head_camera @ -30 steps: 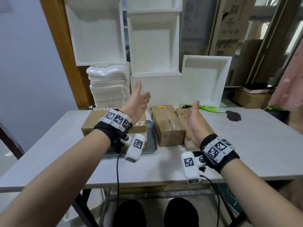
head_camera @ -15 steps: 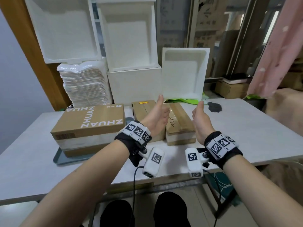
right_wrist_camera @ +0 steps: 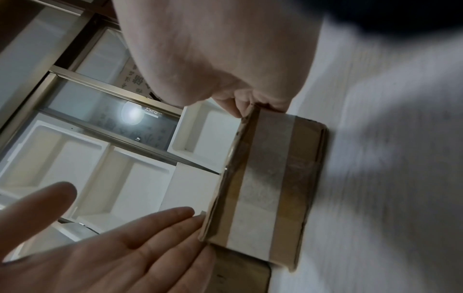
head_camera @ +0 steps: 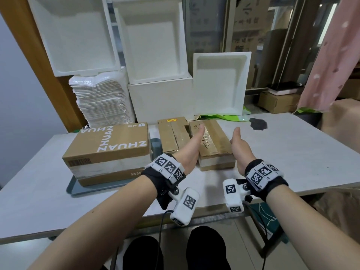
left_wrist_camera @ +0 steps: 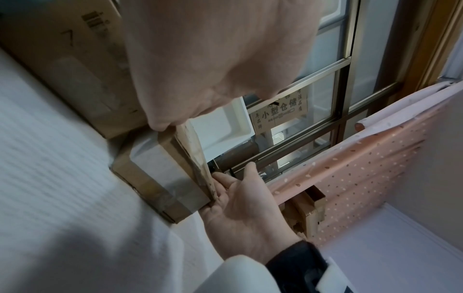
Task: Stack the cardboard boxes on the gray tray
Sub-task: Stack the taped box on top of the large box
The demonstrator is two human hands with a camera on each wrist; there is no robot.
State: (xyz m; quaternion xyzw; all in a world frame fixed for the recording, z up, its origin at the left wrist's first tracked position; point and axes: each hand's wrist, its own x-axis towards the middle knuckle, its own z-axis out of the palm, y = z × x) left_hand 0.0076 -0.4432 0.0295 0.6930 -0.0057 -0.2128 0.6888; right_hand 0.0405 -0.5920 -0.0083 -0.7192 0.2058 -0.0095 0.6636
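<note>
A large cardboard box [head_camera: 109,145] printed ZHUAN ZHUAN sits on the gray tray [head_camera: 78,189] at the left of the table. To its right, off the tray, lie a plain small box [head_camera: 169,133] and a taped box [head_camera: 214,141] side by side. My left hand [head_camera: 190,151] lies flat against the taped box's left side, fingers straight, thumb up. On the box's right side my right hand [head_camera: 240,149] touches it with its fingers, thumb free. In the wrist views the taped box [left_wrist_camera: 160,178] [right_wrist_camera: 270,188] rests on the table between both hands.
White foam boxes [head_camera: 153,51] and a stack of white trays [head_camera: 101,100] stand along the table's back edge. A dark patch [head_camera: 258,123] marks the table [head_camera: 302,152] at the right. Pink cloth [head_camera: 335,55] hangs at the far right.
My left hand has left the large box and moved right to the taped box. Both hands have closed in on that box's two sides. The boxes have not moved.
</note>
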